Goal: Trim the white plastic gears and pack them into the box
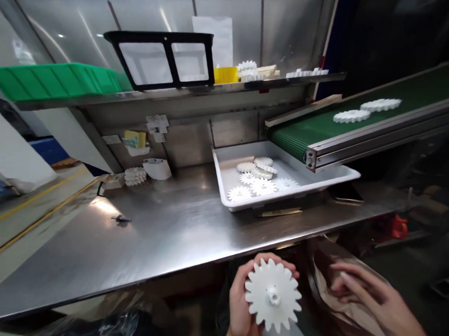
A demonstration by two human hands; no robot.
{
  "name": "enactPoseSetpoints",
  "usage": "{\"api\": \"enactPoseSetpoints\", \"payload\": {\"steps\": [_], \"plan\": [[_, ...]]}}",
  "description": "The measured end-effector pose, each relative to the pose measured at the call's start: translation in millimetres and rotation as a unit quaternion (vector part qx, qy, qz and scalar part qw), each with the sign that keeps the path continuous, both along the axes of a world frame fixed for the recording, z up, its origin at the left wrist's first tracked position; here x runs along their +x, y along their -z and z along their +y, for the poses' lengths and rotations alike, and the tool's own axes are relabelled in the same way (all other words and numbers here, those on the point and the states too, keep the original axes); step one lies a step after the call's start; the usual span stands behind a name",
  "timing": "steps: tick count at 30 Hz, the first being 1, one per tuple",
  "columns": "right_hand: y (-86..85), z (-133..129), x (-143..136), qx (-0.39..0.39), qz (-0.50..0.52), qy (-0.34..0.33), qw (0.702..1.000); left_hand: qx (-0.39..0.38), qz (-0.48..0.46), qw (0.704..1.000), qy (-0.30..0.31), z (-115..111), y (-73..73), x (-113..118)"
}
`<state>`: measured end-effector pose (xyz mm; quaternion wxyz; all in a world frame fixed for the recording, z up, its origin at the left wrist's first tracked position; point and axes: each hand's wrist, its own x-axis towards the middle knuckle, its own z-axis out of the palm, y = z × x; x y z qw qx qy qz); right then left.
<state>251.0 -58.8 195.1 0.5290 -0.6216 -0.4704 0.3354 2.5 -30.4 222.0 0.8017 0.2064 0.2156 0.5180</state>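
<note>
A white plastic gear (285, 301) with a small raised hub at its centre rests in my left hand (241, 296), its flat face turned up toward me. My left fingers wrap around the back of it, just in front of the table's edge. My right hand (365, 293) is apart from the gear, to its right, over a brown paper-like bag or lining (337, 309). Its fingers are loosely bent and somewhat apart, with nothing visible in them. More white gears (263, 186) lie in a white tray (226, 201) on the table.
A green conveyor belt (306, 135) carrying gears slopes down to the tray. Above the metal table (167, 235), a shelf bears a green bin (58, 82), a black frame (166, 63) and a yellow box (226, 75). A small dark tool (121, 219) lies at left.
</note>
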Motion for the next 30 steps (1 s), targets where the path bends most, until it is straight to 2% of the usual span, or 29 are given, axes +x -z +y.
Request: {"api": "enactPoseSetpoints", "payload": {"steps": [2, 4, 6, 8, 11, 16, 20, 23, 27, 30], "plan": [[-21.5, -0.4, -29.3, -0.008, 0.105, -0.098, 0.990, 0.016, 0.027, 0.999, -0.012, 6.1, -36.3, 5.5], [-51.0, 0.0, -54.7, 0.021, 0.191, -0.165, 0.967, 0.027, 0.032, 0.998, -0.044, 12.5, -63.7, 11.3], [-78.0, 2.1, -72.1, 0.055, 0.252, -0.210, 0.943, 0.040, 0.034, 0.995, -0.083, 15.5, -80.3, 15.8], [-94.6, 4.8, -81.6, 0.066, 0.287, -0.252, 0.922, 0.054, 0.038, 0.991, -0.119, 13.9, -86.2, 17.9], [-97.6, 6.2, -88.5, 0.044, 0.283, -0.281, 0.916, 0.072, 0.039, 0.984, -0.160, 5.7, -79.8, 17.1], [-82.9, 2.8, -97.6, 0.038, 0.253, -0.232, 0.938, 0.061, 0.037, 0.982, -0.173, -7.9, -61.7, 12.2], [-79.6, 5.0, -102.2, 0.047, 0.268, -0.201, 0.941, 0.051, 0.078, 0.974, -0.206, -9.6, -60.5, 6.8], [-79.7, 9.2, -106.8, 0.081, 0.321, -0.159, 0.930, 0.103, 0.117, 0.963, -0.219, -7.2, -58.5, 2.0], [-79.7, 10.6, -118.6, 0.109, 0.366, -0.102, 0.919, 0.205, 0.219, 0.928, -0.223, -5.5, -50.4, 0.4], [-79.4, 7.4, -127.8, 0.119, 0.357, -0.106, 0.920, 0.214, 0.293, 0.897, -0.253, -6.9, -47.0, 3.2]]}}
